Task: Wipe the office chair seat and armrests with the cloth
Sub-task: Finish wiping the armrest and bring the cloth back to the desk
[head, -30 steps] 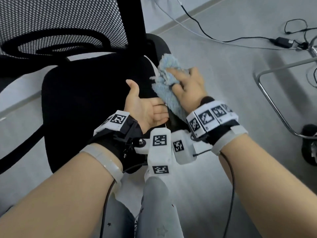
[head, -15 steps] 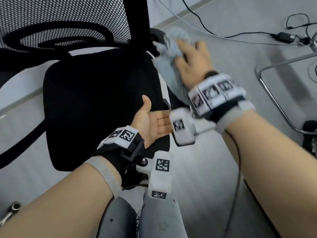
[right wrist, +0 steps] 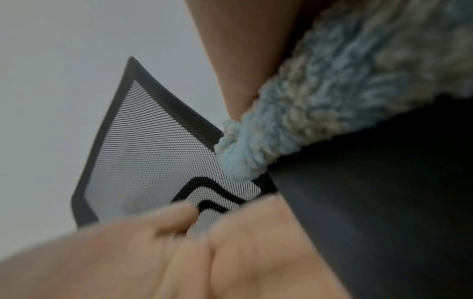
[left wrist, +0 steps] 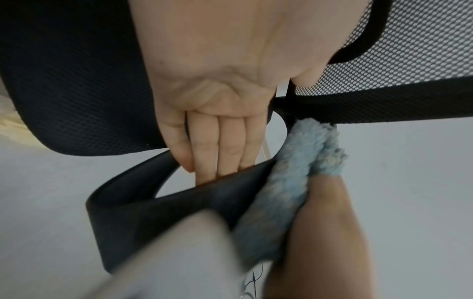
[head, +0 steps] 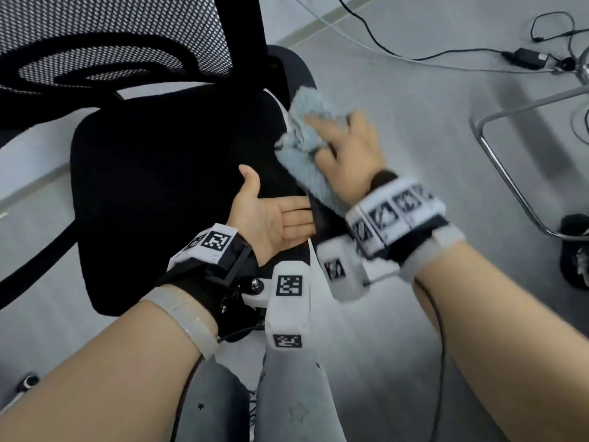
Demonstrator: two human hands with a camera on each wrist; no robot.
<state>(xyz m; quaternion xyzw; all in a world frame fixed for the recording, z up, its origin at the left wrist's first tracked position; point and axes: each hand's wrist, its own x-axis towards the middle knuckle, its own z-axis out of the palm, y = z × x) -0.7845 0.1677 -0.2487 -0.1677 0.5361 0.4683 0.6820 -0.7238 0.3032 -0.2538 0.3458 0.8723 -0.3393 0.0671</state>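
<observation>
A black office chair has a padded seat (head: 159, 186) and a mesh backrest (head: 111, 33). My right hand (head: 347, 148) holds a fluffy light-blue cloth (head: 306, 145) down on the chair's right armrest (head: 322, 215), fingers on top and thumb on the inner side. In the left wrist view the cloth (left wrist: 289, 182) drapes over the armrest (left wrist: 179, 204). My left hand (head: 287, 218) is palm up with straight fingers, and its fingertips (left wrist: 217, 161) touch the armrest's inner edge. The right wrist view shows the cloth (right wrist: 332, 91) on the armrest (right wrist: 384, 202).
Cables and a power adapter (head: 522, 57) lie on the grey floor at the far right. A chrome tube frame (head: 497, 161) and a black caster (head: 573, 247) stand to the right. The chair's left armrest (head: 32, 275) reaches out at the left. My knees (head: 287, 409) are below.
My right hand slid the cloth far along the armrest toward the backrest, then back toward me. The left hand drew a little nearer to me and stays open against the armrest.
</observation>
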